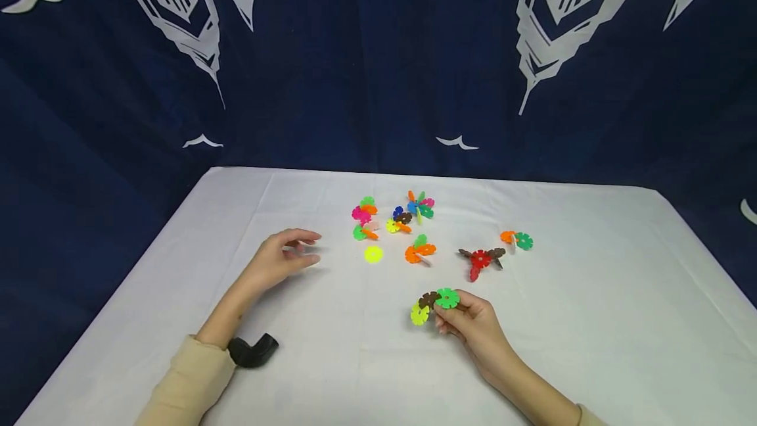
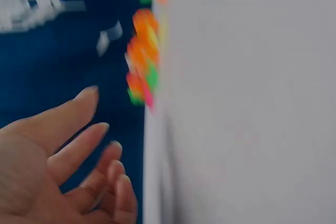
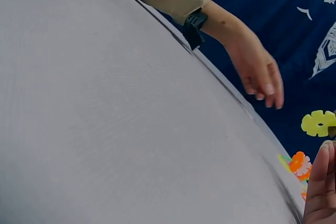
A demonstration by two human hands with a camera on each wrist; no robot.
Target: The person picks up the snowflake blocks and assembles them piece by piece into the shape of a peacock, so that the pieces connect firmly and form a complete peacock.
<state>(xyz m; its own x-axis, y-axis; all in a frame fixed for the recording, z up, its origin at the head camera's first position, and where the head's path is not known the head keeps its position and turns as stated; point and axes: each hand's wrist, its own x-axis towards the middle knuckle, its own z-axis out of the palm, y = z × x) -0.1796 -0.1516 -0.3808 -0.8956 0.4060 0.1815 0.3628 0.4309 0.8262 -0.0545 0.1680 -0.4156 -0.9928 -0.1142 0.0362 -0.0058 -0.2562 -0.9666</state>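
My right hand [image 1: 473, 322] pinches a short chain of notched plastic snowflake discs [image 1: 430, 300], yellow, brown and green, above the near middle of the table. The yellow disc [image 3: 316, 124] shows beyond the fingertips at the edge of the right wrist view. To the left, my left hand [image 1: 282, 260] hovers over the cloth with fingers apart and loosely bent, nothing between them. A single yellow disc [image 1: 373, 254] lies flat to its right. Just beyond that disc are joined green, orange and pink discs [image 1: 365, 232].
More joined discs lie about: a pink, green and orange group [image 1: 363, 212], a dark blue and brown one [image 1: 402, 217], a multicoloured one [image 1: 420, 206], an orange one [image 1: 419, 252], a red and brown one [image 1: 480, 259], an orange and green one [image 1: 516, 240]. A dark blue curtain [image 1: 367, 84] hangs behind.
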